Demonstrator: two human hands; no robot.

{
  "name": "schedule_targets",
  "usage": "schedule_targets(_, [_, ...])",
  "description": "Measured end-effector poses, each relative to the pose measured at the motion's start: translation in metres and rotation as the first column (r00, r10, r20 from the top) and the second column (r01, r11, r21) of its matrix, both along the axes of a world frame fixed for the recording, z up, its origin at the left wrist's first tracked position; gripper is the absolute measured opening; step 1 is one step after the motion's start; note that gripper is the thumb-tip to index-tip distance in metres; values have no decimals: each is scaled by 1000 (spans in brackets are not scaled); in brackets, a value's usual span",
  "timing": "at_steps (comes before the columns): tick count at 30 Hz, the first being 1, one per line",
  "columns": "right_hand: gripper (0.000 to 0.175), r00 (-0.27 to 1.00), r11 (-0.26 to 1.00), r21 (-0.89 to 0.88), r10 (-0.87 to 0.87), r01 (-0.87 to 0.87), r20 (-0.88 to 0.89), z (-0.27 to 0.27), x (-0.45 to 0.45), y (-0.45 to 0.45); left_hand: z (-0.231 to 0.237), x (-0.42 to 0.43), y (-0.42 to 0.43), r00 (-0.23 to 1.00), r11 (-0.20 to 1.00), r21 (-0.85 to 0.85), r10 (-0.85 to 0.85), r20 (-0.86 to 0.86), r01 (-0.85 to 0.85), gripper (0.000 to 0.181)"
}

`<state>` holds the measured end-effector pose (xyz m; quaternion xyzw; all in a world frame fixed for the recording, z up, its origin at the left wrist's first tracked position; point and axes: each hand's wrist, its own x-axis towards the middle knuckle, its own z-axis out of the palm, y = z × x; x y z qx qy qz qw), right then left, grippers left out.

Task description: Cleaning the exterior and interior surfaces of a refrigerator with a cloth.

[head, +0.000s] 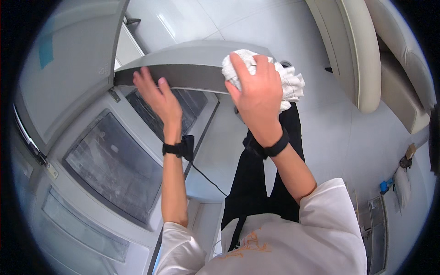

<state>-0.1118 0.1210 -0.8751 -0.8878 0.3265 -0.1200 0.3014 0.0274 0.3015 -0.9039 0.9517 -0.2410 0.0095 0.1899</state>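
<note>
My right hand point(258, 91) grips a crumpled white cloth point(291, 81) against the right end of a dark grey edge strip point(199, 76). That strip runs along a pale grey, gently curved door or panel point(192, 51) of what looks like a refrigerator. Over the left part of the strip is my left hand point(158, 98), fingers spread and holding nothing; it is slightly blurred, and I cannot tell if it touches. Below it lie clear, frosty-looking windows point(117, 165) set in a white frame. Black straps with small devices circle both wrists.
A second grey door point(79, 68) bearing blue tape point(46, 51) stands at the left, with a metal hinge point(52, 171) below. A beige upholstered seat point(364, 62) is at the upper right on pale floor tiles point(319, 144). A thin black cable point(209, 180) runs from my left wrist.
</note>
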Motion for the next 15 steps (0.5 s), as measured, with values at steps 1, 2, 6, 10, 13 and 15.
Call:
schedule_targets(1, [57, 1000, 1000, 1, -1, 1, 20, -1, 11, 3, -1, 10, 7, 1000, 1000, 1, -1, 20, 1, 55])
schedule_targets(2, [57, 999, 999, -25, 30, -29, 45, -2, 21, 5, -2, 19, 14, 997, 990, 116, -77, 19, 74, 54])
schedule_targets(6, [43, 978, 976, -207, 106, -68, 179, -20, 74, 18, -13, 26, -1, 992, 977, 168, -130, -7, 129, 55])
schedule_targets(10, [39, 920, 992, -65, 121, -105, 372, -17, 141, 73, -20, 22, -5, 985, 973, 160, -172, 23, 166, 55])
schedule_targets(13, [39, 917, 991, 19, 114, -131, 381, -21, 134, 70, -27, 26, 14, 975, 961, 189, -214, 60, 200, 55])
schedule_targets(15, [37, 930, 996, 1, 79, -85, 360, -26, 116, 56, -24, 25, 17, 969, 954, 198, -240, 61, 224, 56])
